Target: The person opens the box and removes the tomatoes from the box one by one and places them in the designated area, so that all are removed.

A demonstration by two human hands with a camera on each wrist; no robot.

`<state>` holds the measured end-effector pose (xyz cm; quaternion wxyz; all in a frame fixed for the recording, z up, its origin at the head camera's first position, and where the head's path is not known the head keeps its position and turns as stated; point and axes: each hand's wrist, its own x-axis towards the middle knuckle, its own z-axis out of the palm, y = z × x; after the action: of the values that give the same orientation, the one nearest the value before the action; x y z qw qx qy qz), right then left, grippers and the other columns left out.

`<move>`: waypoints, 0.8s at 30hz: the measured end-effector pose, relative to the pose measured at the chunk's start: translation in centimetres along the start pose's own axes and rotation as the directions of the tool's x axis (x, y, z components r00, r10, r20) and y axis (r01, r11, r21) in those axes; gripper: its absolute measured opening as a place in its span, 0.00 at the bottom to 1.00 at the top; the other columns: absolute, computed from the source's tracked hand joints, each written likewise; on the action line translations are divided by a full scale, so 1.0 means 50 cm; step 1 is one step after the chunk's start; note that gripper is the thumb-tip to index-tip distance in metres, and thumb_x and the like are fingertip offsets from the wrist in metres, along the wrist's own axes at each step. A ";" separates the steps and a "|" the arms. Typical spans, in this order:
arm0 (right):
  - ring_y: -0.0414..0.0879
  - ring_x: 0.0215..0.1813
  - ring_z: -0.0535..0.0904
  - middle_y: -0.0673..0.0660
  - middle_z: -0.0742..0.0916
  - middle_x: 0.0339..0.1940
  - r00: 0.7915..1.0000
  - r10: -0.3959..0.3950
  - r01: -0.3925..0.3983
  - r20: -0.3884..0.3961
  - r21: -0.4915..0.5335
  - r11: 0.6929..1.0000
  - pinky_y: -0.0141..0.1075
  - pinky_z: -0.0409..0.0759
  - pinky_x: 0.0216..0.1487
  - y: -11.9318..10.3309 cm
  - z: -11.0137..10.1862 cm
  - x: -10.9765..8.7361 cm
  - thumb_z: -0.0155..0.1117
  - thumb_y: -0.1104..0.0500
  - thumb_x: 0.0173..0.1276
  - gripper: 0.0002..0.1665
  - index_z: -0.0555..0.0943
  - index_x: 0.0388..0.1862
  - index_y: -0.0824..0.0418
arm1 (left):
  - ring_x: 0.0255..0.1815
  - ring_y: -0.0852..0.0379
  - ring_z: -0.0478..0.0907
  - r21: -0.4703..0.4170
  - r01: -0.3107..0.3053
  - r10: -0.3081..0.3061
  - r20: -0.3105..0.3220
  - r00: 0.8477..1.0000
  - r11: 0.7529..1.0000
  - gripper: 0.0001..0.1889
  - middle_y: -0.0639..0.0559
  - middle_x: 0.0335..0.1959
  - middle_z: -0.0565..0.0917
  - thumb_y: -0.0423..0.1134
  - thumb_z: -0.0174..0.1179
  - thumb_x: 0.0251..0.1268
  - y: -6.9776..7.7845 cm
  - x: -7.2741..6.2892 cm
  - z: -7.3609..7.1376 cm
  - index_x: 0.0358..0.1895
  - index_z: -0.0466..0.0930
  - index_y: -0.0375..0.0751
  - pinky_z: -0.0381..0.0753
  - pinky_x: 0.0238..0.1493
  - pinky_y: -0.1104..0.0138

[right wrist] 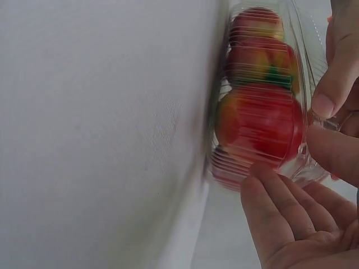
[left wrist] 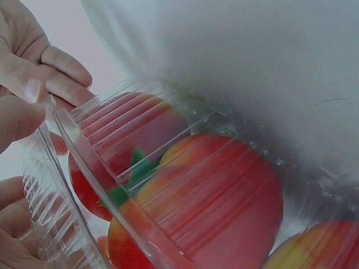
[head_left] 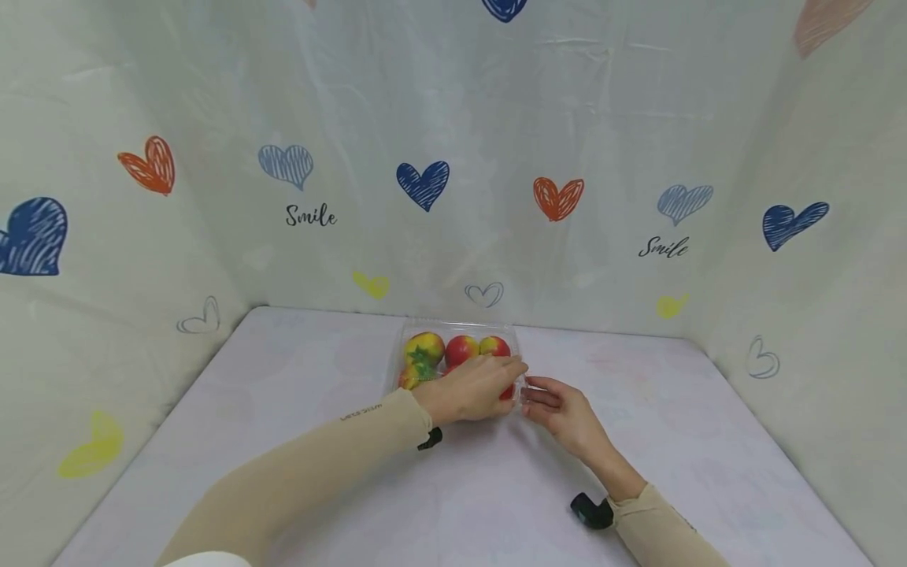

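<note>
A clear plastic box (head_left: 460,324) sits near the table's back edge, holding several red and yellow fruits (head_left: 424,345), some with green leaves. My left hand (head_left: 476,390) reaches across the front of it to the right side and covers part of the fruit. In the right wrist view its thumb and fingers pinch the box's edge. My right hand (head_left: 563,413) is at the same right end, its fairly straight fingertips (right wrist: 259,170) touching the ridged side wall. The right thumb lies at the rim beside the left thumb. Ridged clear plastic (left wrist: 56,207) also shows in the left wrist view.
The box stands on a pale table (head_left: 439,496). Behind it hangs a white curtain (head_left: 489,244) printed with hearts and words, which also closes off both sides. Each forearm wears a beige sleeve (head_left: 312,465), with a small black device (head_left: 591,512) near the right wrist.
</note>
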<state>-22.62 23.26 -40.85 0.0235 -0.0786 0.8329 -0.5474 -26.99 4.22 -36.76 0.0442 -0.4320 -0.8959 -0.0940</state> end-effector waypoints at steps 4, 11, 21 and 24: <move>0.53 0.52 0.82 0.66 0.83 0.54 1.000 -0.004 0.004 -0.004 -0.010 1.000 0.36 0.82 0.49 0.011 -0.001 0.005 0.70 0.65 0.60 0.32 0.73 0.63 0.68 | 0.62 0.55 0.72 0.029 0.010 -0.011 0.021 1.000 1.000 0.28 0.49 0.65 0.73 0.47 0.63 0.63 0.001 -0.005 -0.002 0.65 0.69 0.44 0.72 0.63 0.65; 0.53 0.52 0.82 0.66 0.82 0.55 1.000 -0.014 0.014 0.008 -0.017 1.000 0.37 0.83 0.49 0.014 -0.001 0.003 0.70 0.64 0.60 0.32 0.73 0.63 0.68 | 0.67 0.54 0.67 0.065 0.005 -0.005 -0.007 1.000 0.998 0.29 0.49 0.68 0.69 0.51 0.62 0.63 -0.008 -0.035 -0.004 0.65 0.71 0.46 0.68 0.67 0.61; 0.54 0.52 0.82 0.66 0.83 0.54 1.000 -0.026 0.026 0.009 -0.028 0.999 0.37 0.83 0.48 0.014 0.000 0.004 0.71 0.64 0.59 0.31 0.74 0.62 0.68 | 0.66 0.52 0.68 0.034 0.013 -0.009 -0.134 0.991 0.999 0.26 0.49 0.66 0.72 0.49 0.67 0.58 -0.052 -0.127 -0.021 0.59 0.77 0.46 0.65 0.68 0.55; 0.53 0.51 0.83 0.66 0.83 0.53 1.000 -0.023 0.023 0.001 -0.037 0.999 0.37 0.83 0.48 0.013 0.000 0.003 0.71 0.64 0.58 0.31 0.75 0.61 0.68 | 0.65 0.50 0.69 0.018 0.023 -0.020 -0.186 0.982 1.000 0.26 0.47 0.65 0.73 0.50 0.68 0.57 -0.069 -0.160 -0.023 0.58 0.77 0.45 0.67 0.67 0.54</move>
<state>-22.83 23.50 -41.46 0.0157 -0.0888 0.8419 -0.5321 -24.71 -4.25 -37.38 0.1308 -0.4112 -0.8933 -0.1255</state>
